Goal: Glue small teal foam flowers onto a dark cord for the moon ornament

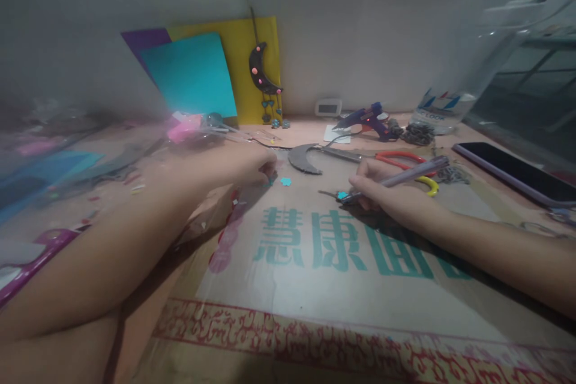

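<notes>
Right hand is pinched round a slim grey tool, whose tip is held at a small turquoise flower, over or on the printed sheet. Whether anything is pinched by the curled left hand cannot be told. The flower could be bent by uneven pressure; a loose second flower could be brushed away by the left fingers.

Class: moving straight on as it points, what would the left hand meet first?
Probably the grey crescent beyond the left hand, though depth is unclear; the turquoise flower lies slightly off that line.
</notes>
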Demonstrator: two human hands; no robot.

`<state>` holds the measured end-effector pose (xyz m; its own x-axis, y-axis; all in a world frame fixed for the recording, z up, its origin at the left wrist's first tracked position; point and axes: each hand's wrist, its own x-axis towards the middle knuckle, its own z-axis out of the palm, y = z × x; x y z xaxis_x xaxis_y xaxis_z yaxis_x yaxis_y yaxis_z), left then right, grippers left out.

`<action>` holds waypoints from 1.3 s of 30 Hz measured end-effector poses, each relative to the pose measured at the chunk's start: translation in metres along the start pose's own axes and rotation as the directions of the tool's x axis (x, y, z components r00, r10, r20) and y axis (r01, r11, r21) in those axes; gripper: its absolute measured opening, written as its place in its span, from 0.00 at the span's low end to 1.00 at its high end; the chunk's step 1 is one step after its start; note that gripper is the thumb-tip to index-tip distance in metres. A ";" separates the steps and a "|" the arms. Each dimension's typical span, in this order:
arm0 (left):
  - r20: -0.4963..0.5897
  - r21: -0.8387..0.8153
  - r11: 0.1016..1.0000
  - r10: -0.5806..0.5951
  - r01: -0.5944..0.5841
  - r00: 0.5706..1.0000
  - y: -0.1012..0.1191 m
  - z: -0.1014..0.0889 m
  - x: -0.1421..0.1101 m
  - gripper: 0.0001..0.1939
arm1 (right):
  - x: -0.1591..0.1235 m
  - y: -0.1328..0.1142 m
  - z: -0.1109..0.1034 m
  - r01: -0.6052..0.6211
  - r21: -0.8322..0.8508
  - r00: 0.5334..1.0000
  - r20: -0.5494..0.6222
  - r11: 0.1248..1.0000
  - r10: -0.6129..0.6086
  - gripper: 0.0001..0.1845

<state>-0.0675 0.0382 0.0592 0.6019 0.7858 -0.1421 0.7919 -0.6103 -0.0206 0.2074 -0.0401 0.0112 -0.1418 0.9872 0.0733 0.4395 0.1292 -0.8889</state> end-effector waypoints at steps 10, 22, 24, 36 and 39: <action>-0.254 -0.359 0.824 0.365 -0.438 0.896 0.075 0.030 0.003 0.05 | 0.004 0.009 -0.002 0.105 0.115 0.990 -0.106 0.988 -0.093 0.14; -0.221 -0.394 0.772 0.448 -0.499 0.866 0.068 0.038 0.008 0.08 | -0.003 0.009 0.002 0.151 0.096 0.974 0.153 0.984 -0.164 0.16; -0.233 -0.354 0.776 0.467 -0.522 0.853 0.069 0.040 0.009 0.08 | -0.004 0.005 0.004 0.159 0.033 0.970 0.183 0.987 -0.162 0.16; -0.250 -0.216 0.800 0.509 -0.560 0.824 0.068 0.039 0.009 0.08 | -0.004 0.005 0.012 0.230 -0.168 0.964 0.177 0.959 -0.200 0.14; -0.249 -0.210 0.797 0.517 -0.567 0.819 0.068 0.040 0.010 0.08 | -0.004 0.004 0.011 0.234 -0.182 0.963 0.178 0.955 -0.202 0.14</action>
<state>-0.0120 0.0007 0.0169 0.9280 0.3529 0.1192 0.3114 -0.9106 0.2719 0.1997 -0.0442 0.0023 -0.3831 0.9079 0.1699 0.5479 0.3715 -0.7496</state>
